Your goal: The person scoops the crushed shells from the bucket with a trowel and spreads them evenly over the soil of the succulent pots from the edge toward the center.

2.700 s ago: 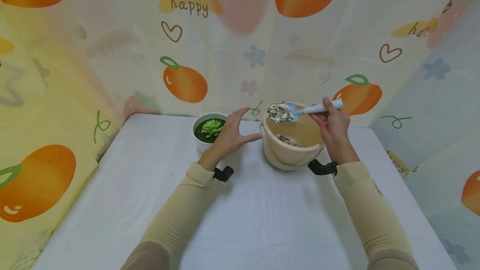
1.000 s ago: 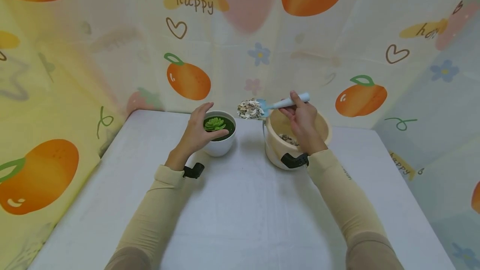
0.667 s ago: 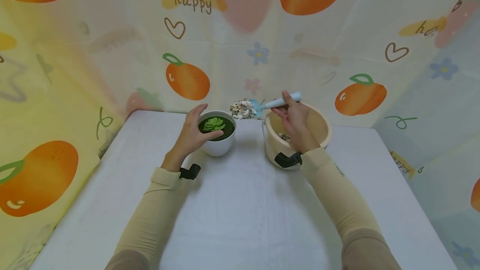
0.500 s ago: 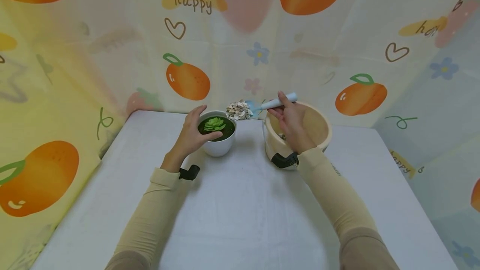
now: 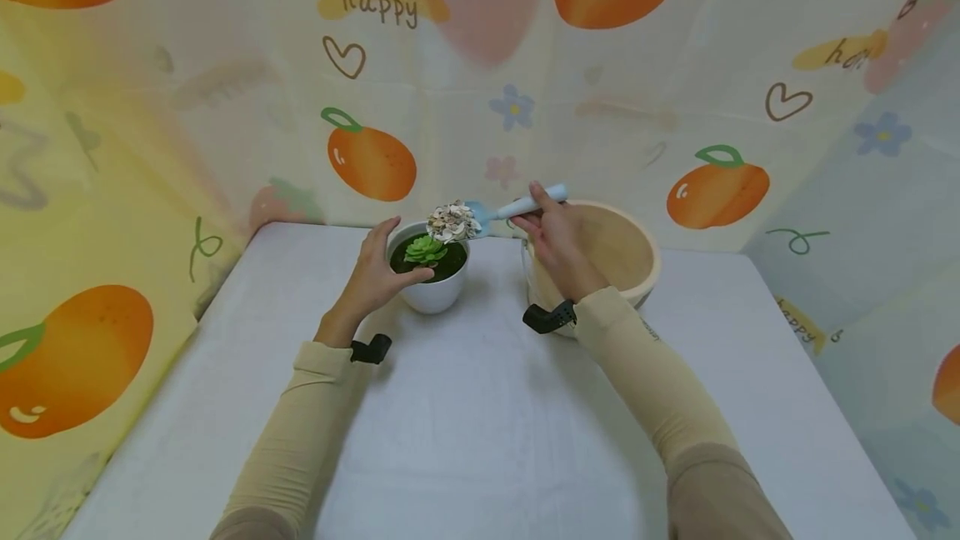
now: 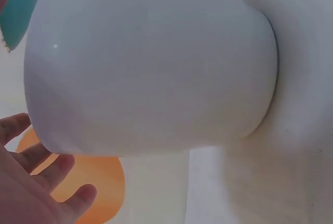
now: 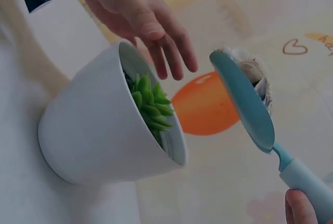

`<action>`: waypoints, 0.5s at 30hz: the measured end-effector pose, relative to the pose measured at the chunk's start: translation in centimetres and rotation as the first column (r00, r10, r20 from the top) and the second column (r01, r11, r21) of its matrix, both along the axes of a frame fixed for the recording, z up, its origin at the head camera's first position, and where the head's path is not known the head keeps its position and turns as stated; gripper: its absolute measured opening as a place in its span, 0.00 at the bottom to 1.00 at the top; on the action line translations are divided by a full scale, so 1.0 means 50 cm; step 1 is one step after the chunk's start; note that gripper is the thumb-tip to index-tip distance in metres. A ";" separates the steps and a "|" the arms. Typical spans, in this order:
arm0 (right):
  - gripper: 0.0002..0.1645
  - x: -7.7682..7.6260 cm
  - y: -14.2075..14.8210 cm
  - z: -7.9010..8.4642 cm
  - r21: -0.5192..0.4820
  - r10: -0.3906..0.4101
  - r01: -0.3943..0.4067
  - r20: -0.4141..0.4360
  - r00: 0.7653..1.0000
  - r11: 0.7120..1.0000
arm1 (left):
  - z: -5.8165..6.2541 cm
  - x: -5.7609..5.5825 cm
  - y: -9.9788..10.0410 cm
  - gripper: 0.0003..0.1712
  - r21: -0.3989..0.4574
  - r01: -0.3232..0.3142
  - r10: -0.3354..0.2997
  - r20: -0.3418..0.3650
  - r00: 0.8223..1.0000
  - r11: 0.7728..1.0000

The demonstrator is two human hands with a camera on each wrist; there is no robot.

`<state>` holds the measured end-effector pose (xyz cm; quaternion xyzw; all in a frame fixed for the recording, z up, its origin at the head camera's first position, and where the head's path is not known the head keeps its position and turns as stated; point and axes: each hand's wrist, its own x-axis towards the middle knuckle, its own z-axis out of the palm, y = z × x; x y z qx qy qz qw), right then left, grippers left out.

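Observation:
My right hand (image 5: pixel 558 248) grips the pale handle of a small blue garden trowel (image 5: pixel 482 215). Broken shell pieces (image 5: pixel 452 221) are heaped on its blade, which is held level over the back right rim of a white flowerpot (image 5: pixel 432 297). A green succulent (image 7: pixel 150 101) grows from dark soil in that pot. My left hand (image 5: pixel 375 269) is spread at the pot's left side, thumb and fingers apart near the rim. In the left wrist view its fingertips (image 6: pixel 83 195) lie at the rim of the upright pot.
A cream bucket (image 5: pixel 626 252) stands right of the flowerpot, partly behind my right hand and wrist. A white cloth covers the table (image 5: pixel 465 423). Behind it hangs a fruit-print curtain (image 5: pixel 457 123). Each wrist carries a black camera mount (image 5: pixel 550 317).
My right hand has carried the loaded trowel left from above the bucket to over the flowerpot. My left hand has moved left from the pot's front right to its left side.

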<state>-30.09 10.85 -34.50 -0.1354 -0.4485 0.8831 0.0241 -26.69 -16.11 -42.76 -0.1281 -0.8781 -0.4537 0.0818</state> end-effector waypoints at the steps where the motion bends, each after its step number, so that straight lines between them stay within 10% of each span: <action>1: 0.08 -0.002 -0.004 0.001 0.005 -0.001 0.001 0.004 1.000 1.000 | -0.002 -0.001 -0.001 0.61 0.003 -0.001 0.001 0.007 1.000 1.000; 15: 0.08 -0.011 -0.047 0.000 0.118 0.009 -0.014 0.042 0.999 0.993 | -0.024 -0.010 -0.013 0.68 0.005 -0.012 0.011 0.155 0.988 1.000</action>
